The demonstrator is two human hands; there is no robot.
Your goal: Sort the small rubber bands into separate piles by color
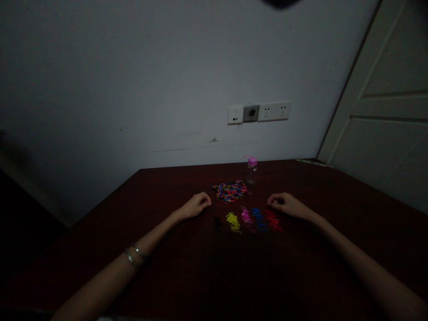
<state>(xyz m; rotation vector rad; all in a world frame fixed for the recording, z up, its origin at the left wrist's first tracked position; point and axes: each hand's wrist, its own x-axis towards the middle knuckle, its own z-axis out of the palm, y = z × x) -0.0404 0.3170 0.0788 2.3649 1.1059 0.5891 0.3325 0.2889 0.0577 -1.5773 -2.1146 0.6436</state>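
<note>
Where the mixed heap (230, 192) lies: on the tabletop (160, 187), thin strands of many colours tangled together.
Left hand (195, 206): left of the mixed heap and slightly nearer the person; back of the hand upward, fingers bent, wrist nearly straight.
Left grip: thumb and fingertips drawn close together; too dim and small to tell whether a strand is held.
Left forearm (157, 234): slanting forward and rightward toward the mixed heap, bracelets (133, 256) above the wrist.
Right hand (288, 205): right of the mixed heap, apart from it; fingers curled toward the thumb around a small hollow, fingertips near the red strands (273, 221).
Right grip: almost closed; contents, if any, cannot be told.
Right forearm (347, 247): slanting forward and leftward toward the mixed heap.
Colour row: on the person's side of the mixed heap; left to right, dark strands (217, 223), yellow strands (233, 222), pink strands (246, 216), blue strands (258, 218), then red.
Bottle (252, 173): upright, pink-lidded, just right of the mixed heap and slightly farther back.
</note>
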